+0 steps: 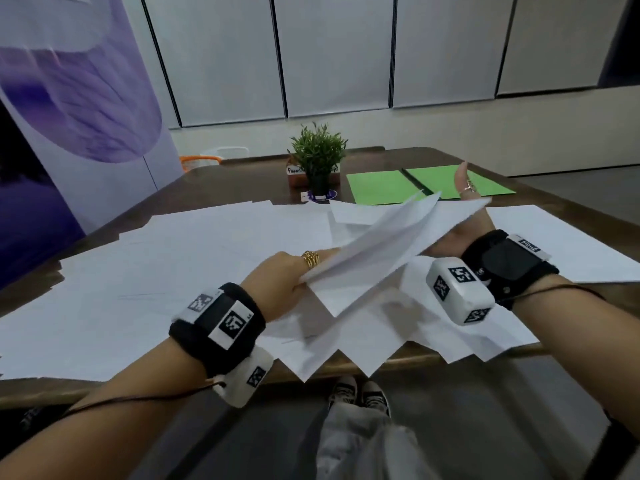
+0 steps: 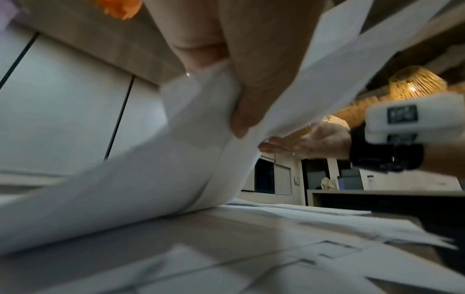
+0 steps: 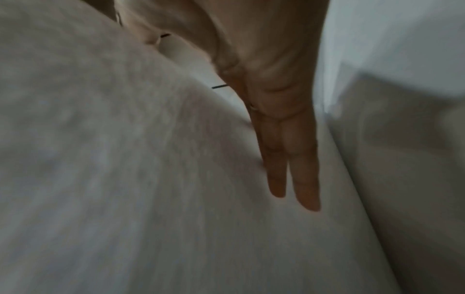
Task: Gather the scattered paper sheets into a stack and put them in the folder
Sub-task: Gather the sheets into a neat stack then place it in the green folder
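Plant pot [image 1: 318, 178] stands beside green folder [image 1: 391, 187], behind scattered sheets [image 1: 194, 247].

My head camera is looking down over the dark wooden table [image 1: 408, 161]; both wrist cameras are sitting close, sharing the loose white paper sheets [image 1: 372, 247].

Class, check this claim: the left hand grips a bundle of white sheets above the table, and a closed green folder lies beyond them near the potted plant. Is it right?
One detail is wrong. The green folder lies open, not closed, as the head view shows. The rest stands: the left hand grips the bundle of white sheets above the table, near the potted plant.
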### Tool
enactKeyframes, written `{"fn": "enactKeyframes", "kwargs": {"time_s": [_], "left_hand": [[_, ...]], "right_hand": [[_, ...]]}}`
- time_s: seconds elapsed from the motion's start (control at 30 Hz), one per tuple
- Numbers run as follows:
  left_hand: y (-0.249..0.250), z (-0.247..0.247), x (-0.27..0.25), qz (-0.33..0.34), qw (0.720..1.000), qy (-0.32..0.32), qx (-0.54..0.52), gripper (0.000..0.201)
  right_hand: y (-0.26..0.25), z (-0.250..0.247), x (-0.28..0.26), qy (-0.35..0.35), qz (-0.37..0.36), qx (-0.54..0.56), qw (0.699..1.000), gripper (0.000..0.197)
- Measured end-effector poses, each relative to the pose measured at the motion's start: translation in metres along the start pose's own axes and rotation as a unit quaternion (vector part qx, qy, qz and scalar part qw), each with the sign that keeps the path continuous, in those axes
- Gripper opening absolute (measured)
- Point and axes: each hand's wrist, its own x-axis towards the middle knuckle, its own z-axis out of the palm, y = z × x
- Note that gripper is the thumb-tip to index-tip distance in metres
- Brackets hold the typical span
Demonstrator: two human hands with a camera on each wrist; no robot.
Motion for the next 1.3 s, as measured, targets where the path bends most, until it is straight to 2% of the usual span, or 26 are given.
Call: {"fn": "enactKeyframes", "kwargs": {"time_s": [0.03,0.1,0.13,0.17,0.2,0.27,0.3,0.33,0.4,0.47,0.53,0.57,0.63,0.7,0.73,0.83,0.87,0.9,0.93,1.0,1.07,1.1,1.13,1.2,1.23,1.3], "left_hand": [[-0.003,0.0,-0.001,-0.008,0.999,-0.036,-0.017,0.013],[-0.004,0.001,-0.003,-0.01,0.996,-0.091,-0.018,0.02],[-0.003,0.003,-0.005,-0.008,0.991,-0.133,-0.003,0.016],[-0.004,0.008,-0.006,0.004,0.986,-0.168,-0.001,0.022],[-0.005,0.012,-0.008,0.016,0.976,-0.217,-0.005,0.045],[-0.007,0.017,-0.013,0.015,0.95,-0.305,-0.063,0.079],[-0.008,0.017,-0.014,0.007,0.937,-0.339,-0.087,0.089],[-0.009,0.016,-0.013,-0.004,0.927,-0.363,-0.095,0.093],[-0.012,0.011,-0.01,-0.02,0.922,-0.375,-0.093,0.089],[-0.02,0.004,-0.007,-0.064,0.928,-0.356,-0.092,0.093],[-0.039,0.002,-0.006,-0.119,0.942,-0.309,-0.053,0.094],[-0.052,0.004,-0.006,-0.152,0.95,-0.271,-0.026,0.088],[-0.076,0.003,-0.009,-0.236,0.956,-0.173,-0.02,0.083],[-0.092,-0.003,-0.009,-0.324,0.94,-0.077,-0.074,0.084],[-0.099,-0.006,-0.009,-0.363,0.923,-0.038,-0.121,0.083],[-0.114,-0.013,-0.007,-0.438,0.847,0.049,-0.296,0.098],[-0.117,-0.014,-0.006,-0.443,0.818,0.061,-0.362,0.104],[-0.118,-0.015,-0.005,-0.43,0.798,0.074,-0.415,0.101],[-0.116,-0.015,-0.002,-0.4,0.786,0.097,-0.462,0.088],[-0.108,-0.019,0.002,-0.332,0.786,0.144,-0.501,0.059],[-0.098,-0.023,0.005,-0.294,0.789,0.153,-0.517,0.053],[-0.095,-0.024,0.006,-0.292,0.773,0.139,-0.546,0.046],[-0.093,-0.023,0.007,-0.293,0.751,0.127,-0.578,0.036],[-0.091,-0.018,0.007,-0.307,0.724,0.115,-0.606,0.036],[-0.088,-0.014,0.007,-0.313,0.74,0.109,-0.585,0.035],[-0.085,-0.007,0.008,-0.311,0.783,0.11,-0.527,0.034]], "right_hand": [[-0.001,-0.005,0.004,0.019,0.013,-0.024,0.999,0.07],[0.001,-0.014,0.009,0.075,0.079,-0.083,0.991,0.062],[0.002,-0.019,0.014,0.097,0.111,-0.132,0.98,0.052],[0.003,-0.021,0.016,0.109,0.123,-0.186,0.969,0.038],[0.005,-0.024,0.02,0.123,0.129,-0.251,0.951,0.029],[0.014,-0.035,0.029,0.151,0.16,-0.365,0.904,0.033],[0.018,-0.035,0.028,0.139,0.187,-0.381,0.894,0.029],[0.023,-0.039,0.03,0.123,0.204,-0.381,0.894,0.019],[0.03,-0.037,0.029,0.081,0.224,-0.396,0.887,0.022],[0.035,-0.031,0.027,0.059,0.193,-0.425,0.882,0.03],[0.033,-0.028,0.026,0.084,0.093,-0.473,0.872,0.04],[0.03,-0.031,0.027,0.095,0.047,-0.473,0.874,0.045],[0.024,-0.032,0.023,0.093,-0.03,-0.426,0.899,0.049],[0.017,-0.029,0.018,0.095,-0.094,-0.4,0.907,0.048],[0.012,-0.028,0.017,0.093,-0.118,-0.393,0.907,0.047],[-0.001,-0.029,0.02,0.073,-0.164,-0.378,0.908,0.043],[-0.005,-0.029,0.021,0.074,-0.175,-0.374,0.908,0.042],[-0.007,-0.032,0.023,0.077,-0.184,-0.366,0.909,0.042],[-0.009,-0.033,0.025,0.081,-0.19,-0.354,0.912,0.042],[-0.011,-0.036,0.027,0.075,-0.178,-0.336,0.922,0.044],[-0.011,-0.042,0.03,0.039,-0.115,-0.333,0.935,0.054],[-0.01,-0.045,0.032,0.027,-0.072,-0.343,0.936,0.059],[-0.008,-0.047,0.035,0.026,-0.037,-0.353,0.935,0.055],[-0.001,-0.048,0.04,0.047,-0.001,-0.348,0.936,0.028],[0.003,-0.049,0.043,0.065,0.014,-0.341,0.938,0.019],[0.009,-0.048,0.045,0.084,0.029,-0.393,0.915,0.006]]}}
